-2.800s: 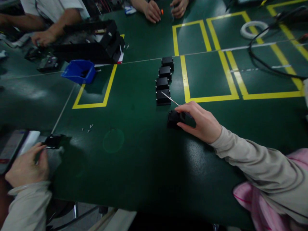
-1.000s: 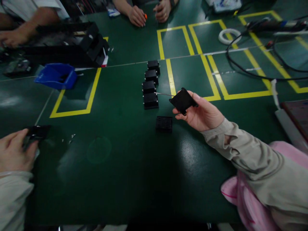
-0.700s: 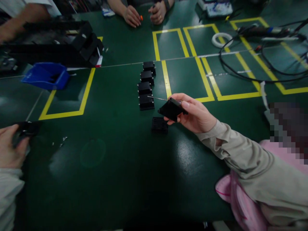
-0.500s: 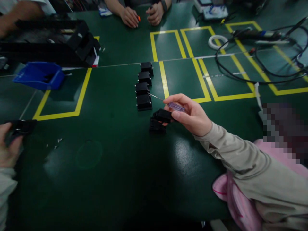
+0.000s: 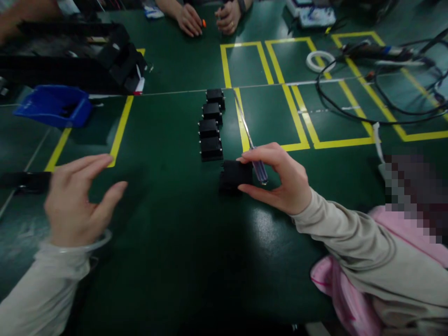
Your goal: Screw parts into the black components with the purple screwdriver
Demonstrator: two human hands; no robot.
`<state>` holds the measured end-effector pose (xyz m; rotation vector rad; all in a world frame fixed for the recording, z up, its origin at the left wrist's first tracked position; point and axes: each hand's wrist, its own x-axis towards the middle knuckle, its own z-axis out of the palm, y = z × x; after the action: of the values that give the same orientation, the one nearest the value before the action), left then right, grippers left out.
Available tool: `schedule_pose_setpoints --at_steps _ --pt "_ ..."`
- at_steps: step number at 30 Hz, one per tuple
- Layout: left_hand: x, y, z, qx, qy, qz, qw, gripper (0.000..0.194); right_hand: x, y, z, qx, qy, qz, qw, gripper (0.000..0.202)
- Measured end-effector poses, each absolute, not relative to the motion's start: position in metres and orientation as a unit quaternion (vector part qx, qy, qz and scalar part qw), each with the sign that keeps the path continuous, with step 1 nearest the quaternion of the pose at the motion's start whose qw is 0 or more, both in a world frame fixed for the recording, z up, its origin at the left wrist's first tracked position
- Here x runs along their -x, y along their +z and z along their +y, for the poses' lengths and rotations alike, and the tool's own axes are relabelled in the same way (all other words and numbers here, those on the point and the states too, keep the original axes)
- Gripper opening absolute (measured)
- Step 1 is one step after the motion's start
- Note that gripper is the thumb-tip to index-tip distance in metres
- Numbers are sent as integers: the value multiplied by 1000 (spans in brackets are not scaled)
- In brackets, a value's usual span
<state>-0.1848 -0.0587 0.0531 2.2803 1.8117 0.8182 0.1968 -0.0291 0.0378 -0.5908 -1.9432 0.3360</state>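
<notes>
My right hand grips a small black plastic block by its right end, over another dark part on the table. Tucked in the same hand is a screwdriver with a clear purplish handle, its thin shaft slanting up and away. Beyond the block stands a column of several similar black blocks with shiny screws at their sides. My left hand is empty above the table, thumb and fingers apart and slightly blurred. Left of it lies a flat black part, partly hidden by the hand.
A blue bin and long black housings stand at the left. Across the green table rest a co-worker's hands. To the right are a white tape roll, a black cable and pink cloth.
My left hand has let go of the flat black part and moved right. My right hand has set the block level over the lower part, and the screwdriver now points more steeply away.
</notes>
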Motion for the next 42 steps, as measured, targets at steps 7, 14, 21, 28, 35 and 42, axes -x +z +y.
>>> schedule_pose_setpoints --at_steps 7,14,21,28,35,42 --pt "59 67 -49 -859 295 381 176 72 -195 38 -37 233 94 -818 517 45" --pt "35 74 -45 -867 291 358 191 39 -197 36 -43 264 134 -824 483 51" --pt "37 67 -42 -819 324 399 255 37 -203 34 -39 305 276 -759 505 52" --pt "32 56 -42 -438 318 398 741 35 -200 28 -26 397 317 -636 581 31" --pt "28 49 -40 -304 277 371 832 39 -200 32 -25 431 291 -619 588 16" --pt "32 51 -38 -415 284 384 774 38 -202 32 -28 397 376 -645 533 22"
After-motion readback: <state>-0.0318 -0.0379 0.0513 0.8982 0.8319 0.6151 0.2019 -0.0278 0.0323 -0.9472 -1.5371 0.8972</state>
